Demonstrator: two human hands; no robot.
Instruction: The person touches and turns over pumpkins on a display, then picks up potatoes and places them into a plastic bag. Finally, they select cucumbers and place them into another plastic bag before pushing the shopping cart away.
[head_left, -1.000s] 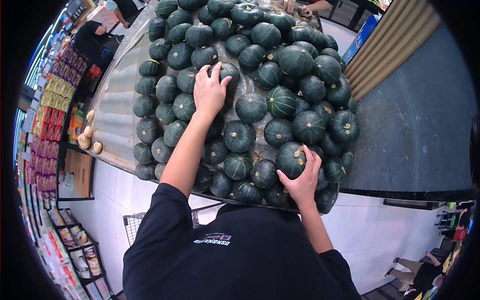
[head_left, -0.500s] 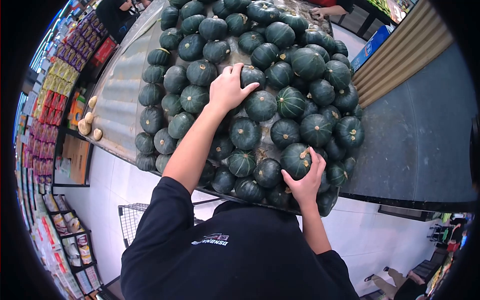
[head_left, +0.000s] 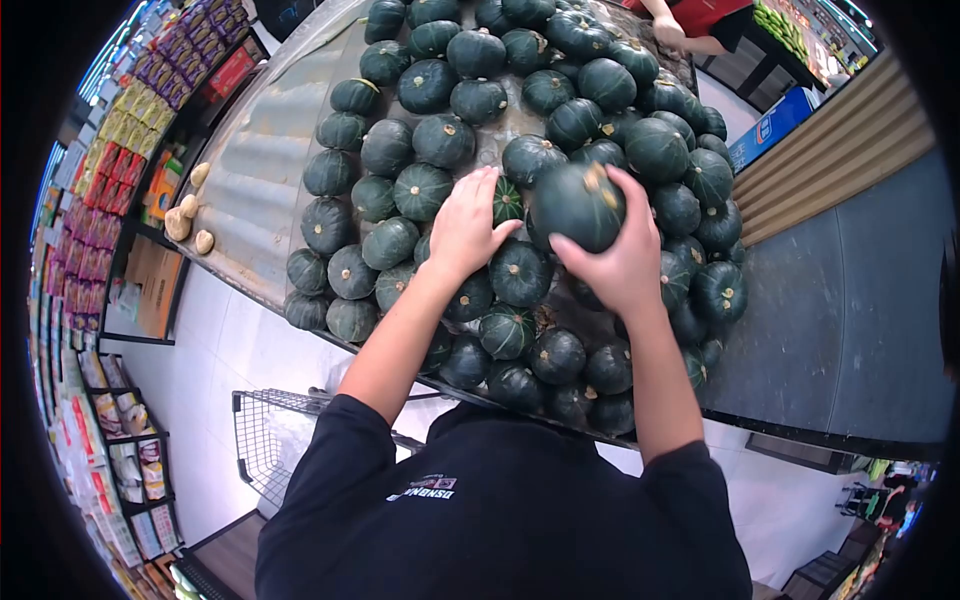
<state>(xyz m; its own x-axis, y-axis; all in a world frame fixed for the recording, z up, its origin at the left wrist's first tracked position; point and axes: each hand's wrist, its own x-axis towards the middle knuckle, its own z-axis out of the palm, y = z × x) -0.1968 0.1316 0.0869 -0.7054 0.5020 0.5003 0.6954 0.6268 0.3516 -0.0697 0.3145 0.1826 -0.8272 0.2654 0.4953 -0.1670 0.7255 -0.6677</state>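
My right hand [head_left: 628, 248] is closed around a dark green kabocha squash [head_left: 578, 210], lifted over the pile and slightly blurred. Its pale stem points up between thumb and fingers. To the left of it, my left hand [head_left: 466, 222] lies over the pile with fingers stretched and thumb apart. Beside its fingers, a striped kabocha [head_left: 507, 201] shows partly, and its thumb is close to another squash [head_left: 520, 272]. What lies beneath my left palm is hidden.
Many more kabochas [head_left: 445, 141] cover the display table. Several tan roundish vegetables [head_left: 180, 222] lie at its left edge. A wire shopping cart [head_left: 275, 440] stands below left. Another person's hand [head_left: 669, 32] rests at the far side. Packaged goods [head_left: 100, 200] line the left shelves.
My right hand has lifted the squash from the front of the pile and carried it away from me. My left hand has shifted off the squash it was touching, slightly toward me. The view has shifted.
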